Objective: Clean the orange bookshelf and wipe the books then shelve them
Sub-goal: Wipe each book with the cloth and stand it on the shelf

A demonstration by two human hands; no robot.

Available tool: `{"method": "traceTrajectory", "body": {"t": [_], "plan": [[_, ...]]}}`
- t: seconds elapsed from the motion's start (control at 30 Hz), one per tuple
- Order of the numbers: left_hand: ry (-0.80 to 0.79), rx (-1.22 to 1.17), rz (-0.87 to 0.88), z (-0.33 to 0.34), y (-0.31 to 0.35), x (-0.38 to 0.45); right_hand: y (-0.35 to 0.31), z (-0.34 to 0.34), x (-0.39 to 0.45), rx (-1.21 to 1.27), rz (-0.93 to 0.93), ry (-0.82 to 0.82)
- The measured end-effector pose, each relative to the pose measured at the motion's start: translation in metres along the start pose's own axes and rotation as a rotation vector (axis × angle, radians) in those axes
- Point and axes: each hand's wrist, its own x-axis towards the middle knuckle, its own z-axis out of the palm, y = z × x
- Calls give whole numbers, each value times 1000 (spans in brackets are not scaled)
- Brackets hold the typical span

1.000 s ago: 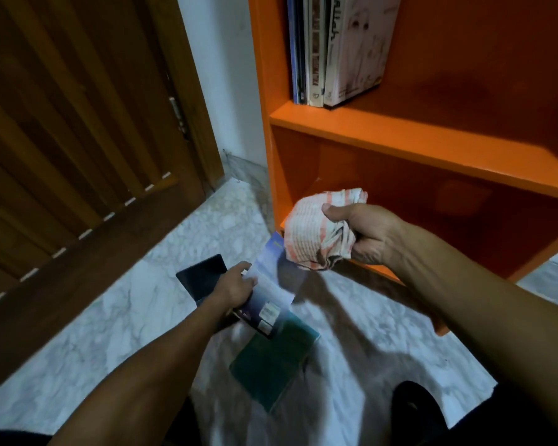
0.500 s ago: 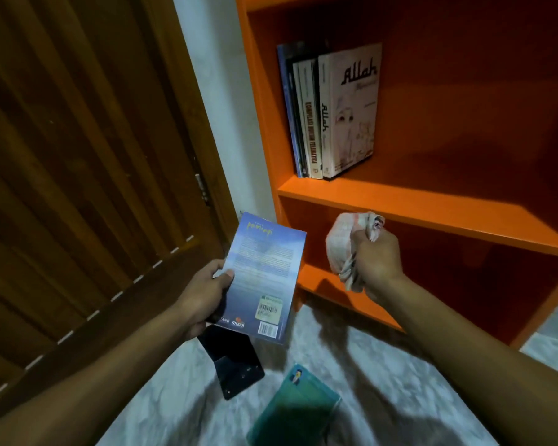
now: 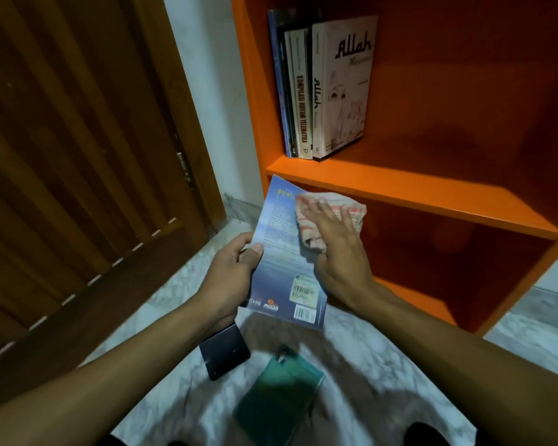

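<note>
Since half a second back I've seen the right hand (image 3: 335, 249) come across from in front of the lower shelf and lay the cloth (image 3: 331, 217) flat on the blue book (image 3: 284, 252), which now sits higher and closer to the shelf edge.

Largest first: the orange bookshelf (image 3: 400, 185) lies beyond both sets of fingers, one shelf board just past the fingertips, the open compartment under it to the right of the right hand. Four books or so stand upright at its left end (image 3: 322, 88); the thin spines are hard for me to count.

The blue book is held tilted, back cover up, long axis running away from me toward the shelf. My left hand (image 3: 232, 268) grips its left edge, thumb on the cover, fingers curled under. The right hand's fingers are spread nearly flat, pressing the cloth onto the upper right of the cover; the barcode end nearest me is bare, so I judge the wipe should pull back toward the wrist.

Below the hands on the floor lie two more books: one green (image 3: 277, 394), one dark (image 3: 224, 352).
</note>
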Motion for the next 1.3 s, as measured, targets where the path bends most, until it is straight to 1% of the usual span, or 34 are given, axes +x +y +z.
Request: {"method": "traceTrajectory", "body": {"t": [0.1, 0.2, 0.33, 0.43, 0.53, 0.6, 0.67, 0.73, 0.8, 0.87, 0.93, 1.03, 1.1, 1.13, 1.23, 1.3], "plan": [[92, -62, 19, -3, 2, 11, -6, 13, -15, 35, -101, -102], [209, -171, -32, -14, 4, 22, -18, 19, -29, 92, -180, -187], [311, -242, -64, -31, 2, 28, -26, 22, -42, 151, -267, -292], [363, -260, -62, -41, 3, 30, -34, 23, -48, 230, -260, -382], [356, -148, -45, -50, 4, 26, -41, 19, -49, 312, -165, -477], [334, -50, -26, -55, 3, 23, -40, 17, -44, 403, -50, -433], [304, 11, -22, -56, 2, 19, -37, 15, -34, 473, 106, -308], [260, 57, -26, -55, 1, 16, -33, 12, -22, 585, 305, -129], [193, 125, -16, -51, 1, 11, -26, 8, -7, 659, 491, 85], [114, 209, 13, -44, -1, 7, -14, 7, 10, 614, 603, 224], [30, 262, 38, -33, -3, 3, -4, 9, 22, 550, 651, 290], [-45, 323, 65, -14, -10, 2, -10, 15, 28, 472, 652, 339], [-48, 384, 86, -4, -13, 2, -25, 22, 26, 447, 571, 307], [-51, 373, 76, 0, -15, 2, -33, 23, 24, 458, 514, 276], [-28, 196, -28, 5, -17, 5, -41, 31, 14, 442, 293, 116], [30, 52, -97, 6, -16, 7, -41, 36, 4, 414, 214, 0]]}}
